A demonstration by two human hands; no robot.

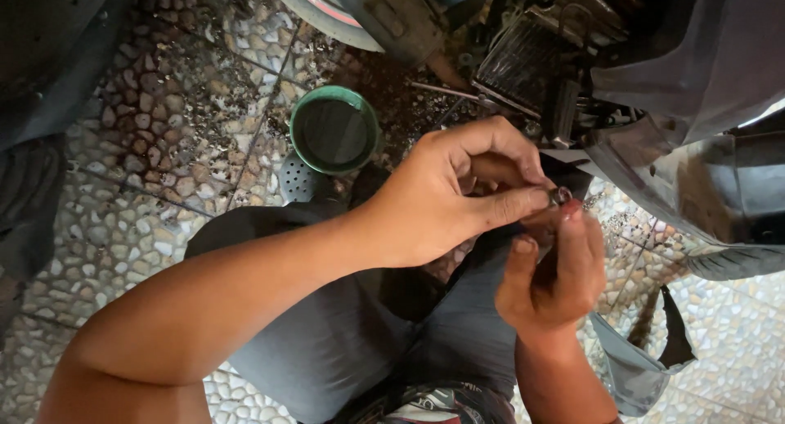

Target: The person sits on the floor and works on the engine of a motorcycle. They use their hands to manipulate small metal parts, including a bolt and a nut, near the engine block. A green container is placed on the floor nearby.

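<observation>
Work in hand: a small metal part (561, 196), held up between both hands over my lap, near the underside of the motorcycle (654, 89) at far right. It is off the machine and not seated anywhere, so I judge the job mid-way: removal done, refitting left. My left hand (446, 199) is closed, thumb and forefinger pinched tight on the part's tip. My right hand (556, 273) is curled into a fist below it, gripping what seems to be the part's lower end; the fingers hide it, so I cannot tell its shape. A green bowl (335, 131) of dark liquid stands on the pebbled floor (163, 146), far left of my hands.
</observation>
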